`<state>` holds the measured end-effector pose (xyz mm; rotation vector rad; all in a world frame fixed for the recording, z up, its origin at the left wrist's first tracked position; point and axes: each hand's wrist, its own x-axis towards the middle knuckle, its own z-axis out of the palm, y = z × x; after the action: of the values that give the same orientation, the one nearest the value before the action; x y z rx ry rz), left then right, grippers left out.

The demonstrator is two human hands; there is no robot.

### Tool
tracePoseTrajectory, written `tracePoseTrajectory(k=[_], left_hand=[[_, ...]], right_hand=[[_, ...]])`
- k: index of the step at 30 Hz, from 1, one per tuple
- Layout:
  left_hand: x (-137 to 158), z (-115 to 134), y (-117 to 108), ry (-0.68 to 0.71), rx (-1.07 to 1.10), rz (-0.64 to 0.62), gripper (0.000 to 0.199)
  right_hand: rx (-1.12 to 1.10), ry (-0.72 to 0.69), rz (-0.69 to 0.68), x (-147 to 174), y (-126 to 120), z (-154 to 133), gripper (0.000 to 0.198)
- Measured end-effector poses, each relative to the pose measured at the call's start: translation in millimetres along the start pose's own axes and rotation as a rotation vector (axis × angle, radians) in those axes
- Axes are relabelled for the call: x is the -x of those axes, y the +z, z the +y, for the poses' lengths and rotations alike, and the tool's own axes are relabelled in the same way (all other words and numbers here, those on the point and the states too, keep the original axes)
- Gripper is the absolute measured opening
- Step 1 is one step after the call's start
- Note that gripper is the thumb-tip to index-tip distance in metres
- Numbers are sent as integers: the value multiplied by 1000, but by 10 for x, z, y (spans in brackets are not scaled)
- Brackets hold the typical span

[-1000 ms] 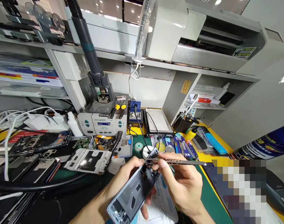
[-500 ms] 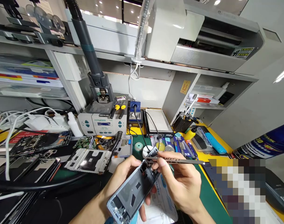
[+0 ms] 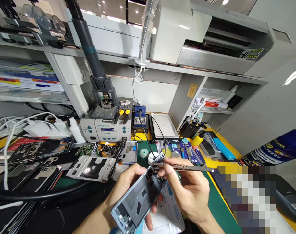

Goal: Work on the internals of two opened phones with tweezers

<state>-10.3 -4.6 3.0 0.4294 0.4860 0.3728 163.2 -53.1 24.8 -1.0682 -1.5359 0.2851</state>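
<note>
A phone frame (image 3: 137,196), blue-edged with a dark grey inside, lies tilted in my left hand (image 3: 128,180). My thumb rests along its near left edge and the fingers wrap beneath it. Metal tweezers (image 3: 187,167) with a row of holes are pinched between the thumb and fingers of my right hand (image 3: 189,188). Their tips reach over the top end of the frame, where small parts are too fine to make out. Under the frame lies a white printed plastic packet (image 3: 166,214) on the green mat (image 3: 217,208).
Left of my hands lie a stripped phone panel (image 3: 92,169), a tray of circuit boards (image 3: 130,152) and several phone parts. A hot-air station (image 3: 106,128) and a soldering iron stand (image 3: 140,118) stand behind. A blue spray can (image 3: 274,148) leans in at right; a black cable (image 3: 41,195) crosses the left side.
The view has shifted very slightly. Both hands, the phone frame and the tweezers hold almost the same position.
</note>
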Motion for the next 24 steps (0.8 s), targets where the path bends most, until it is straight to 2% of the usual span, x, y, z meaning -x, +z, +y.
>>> tracePoseTrajectory(k=[15,24], left_hand=[[30,19,30,-19,-43,0,60],[14,45,23,-52,-33,-19,61]], right_hand=[[5,16,18,21,9,37,28],[-76,55,-26,20,0,25,35]])
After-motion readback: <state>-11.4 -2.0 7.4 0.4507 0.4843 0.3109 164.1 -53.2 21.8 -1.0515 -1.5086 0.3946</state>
